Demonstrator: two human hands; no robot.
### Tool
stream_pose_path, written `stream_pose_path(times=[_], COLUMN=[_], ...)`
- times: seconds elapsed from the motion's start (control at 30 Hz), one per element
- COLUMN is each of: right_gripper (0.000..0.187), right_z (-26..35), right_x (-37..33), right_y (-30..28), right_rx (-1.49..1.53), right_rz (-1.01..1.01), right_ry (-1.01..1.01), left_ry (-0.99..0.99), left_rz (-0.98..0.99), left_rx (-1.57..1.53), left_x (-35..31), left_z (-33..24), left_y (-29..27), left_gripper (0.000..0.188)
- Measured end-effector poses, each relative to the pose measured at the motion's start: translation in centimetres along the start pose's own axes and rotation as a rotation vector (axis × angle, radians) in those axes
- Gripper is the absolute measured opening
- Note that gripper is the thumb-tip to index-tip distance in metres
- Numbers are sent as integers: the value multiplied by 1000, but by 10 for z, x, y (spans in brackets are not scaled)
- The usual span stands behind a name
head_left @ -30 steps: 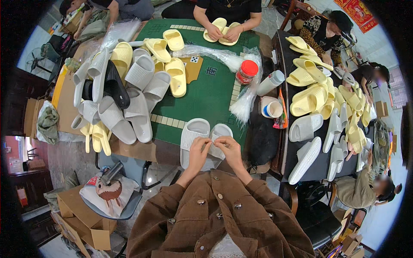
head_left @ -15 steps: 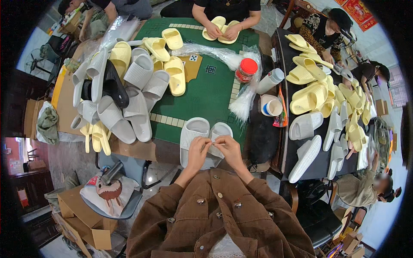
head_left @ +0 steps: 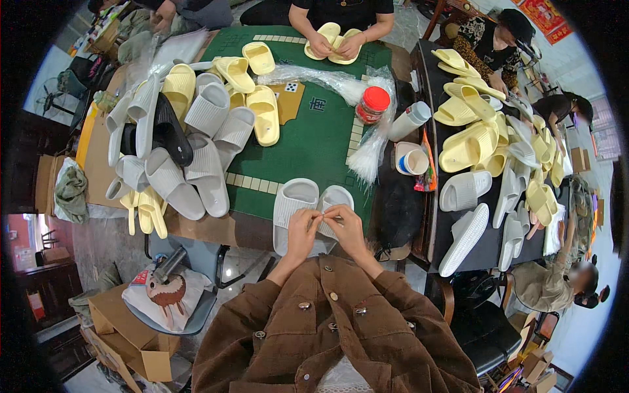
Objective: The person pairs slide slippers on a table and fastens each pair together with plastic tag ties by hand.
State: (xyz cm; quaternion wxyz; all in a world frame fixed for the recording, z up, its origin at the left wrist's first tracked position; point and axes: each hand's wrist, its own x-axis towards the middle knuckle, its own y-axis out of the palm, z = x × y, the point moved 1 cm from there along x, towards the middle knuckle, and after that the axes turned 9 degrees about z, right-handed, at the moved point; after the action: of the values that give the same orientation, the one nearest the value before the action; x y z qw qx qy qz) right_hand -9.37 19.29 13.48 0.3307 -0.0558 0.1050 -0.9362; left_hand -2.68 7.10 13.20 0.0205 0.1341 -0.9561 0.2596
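At the near edge of the green-topped table, a pair of grey slippers lies side by side, a left slipper (head_left: pixel 295 194) and a right slipper (head_left: pixel 337 195). Over their inner edges, my left hand (head_left: pixel 303 232) and my right hand (head_left: pixel 346 228) meet fingertip to fingertip. Both are closed in a pinch. Whatever sits between the fingers is too small to make out. Beyond my right hand lies a bundle of thin clear plastic strands (head_left: pixel 367 162).
Grey, yellow and black slippers pile up on the left around a black slipper (head_left: pixel 171 131). A red-lidded jar (head_left: pixel 373 105), a white bottle (head_left: pixel 411 121) and a paper cup (head_left: pixel 414 162) stand to the right. Across the table, a person (head_left: pixel 341 26) handles yellow slippers. More slippers cover the dark table (head_left: pixel 452 243).
My hands stay pinched together over the grey slippers, with only slight finger movement. On the right-hand table, a grey slipper near the co-workers has shifted, and a person at far right has moved an arm.
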Motion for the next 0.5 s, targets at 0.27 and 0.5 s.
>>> stream_pose_path(times=[0.27,0.5], right_gripper=[10,47], right_z=[28,210], right_x=[18,34], right_y=[-4,-39], right_rx=[49,1043], right_rz=[5,302], right_ry=[14,-273], left_ry=[-69,-113], left_rz=[-91,62], left_rx=[-42,-91], left_x=[14,8], left_z=[5,30], left_y=[-7,-8], left_gripper=[12,31])
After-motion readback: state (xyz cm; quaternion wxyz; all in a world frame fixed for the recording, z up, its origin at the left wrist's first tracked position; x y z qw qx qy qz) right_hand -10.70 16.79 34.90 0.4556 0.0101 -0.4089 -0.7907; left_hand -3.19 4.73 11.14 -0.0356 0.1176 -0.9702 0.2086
